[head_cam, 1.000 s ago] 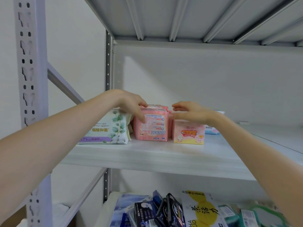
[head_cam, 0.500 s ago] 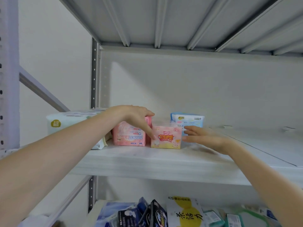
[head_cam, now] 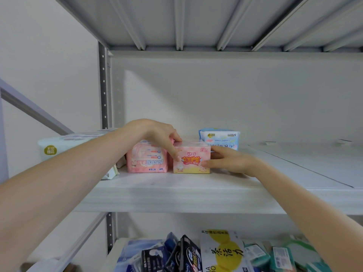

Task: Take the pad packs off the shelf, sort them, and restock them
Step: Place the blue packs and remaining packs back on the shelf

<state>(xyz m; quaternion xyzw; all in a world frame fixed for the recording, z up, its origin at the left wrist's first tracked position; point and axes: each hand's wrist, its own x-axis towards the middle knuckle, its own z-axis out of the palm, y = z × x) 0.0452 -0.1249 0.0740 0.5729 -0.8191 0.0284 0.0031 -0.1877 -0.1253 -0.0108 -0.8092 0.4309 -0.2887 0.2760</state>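
Observation:
A small pink and yellow pad pack (head_cam: pixel 191 160) stands on the white shelf (head_cam: pixel 176 193). My left hand (head_cam: pixel 155 134) reaches over a larger pink pack (head_cam: pixel 146 160) and grips the small pack's upper left corner, one finger running down its front edge. My right hand (head_cam: pixel 229 160) holds the small pack's right end, fingers along the side and thumb on the lower front. A white and green pack (head_cam: pixel 57 149) lies at the far left, partly hidden by my left arm. Behind the small pack stands a blue and white pack (head_cam: pixel 221 138).
The right part of the shelf shows bare board back to the wall. A grey upright post (head_cam: pixel 104 85) stands at the back left, and the shelf above hangs overhead. On the lower shelf lie several dark, yellow and green packs (head_cam: pixel 216 254).
The view has moved closer to the shelf. My right hand has moved left and taken hold of the small pack's right end. My left hand stays at its upper left corner.

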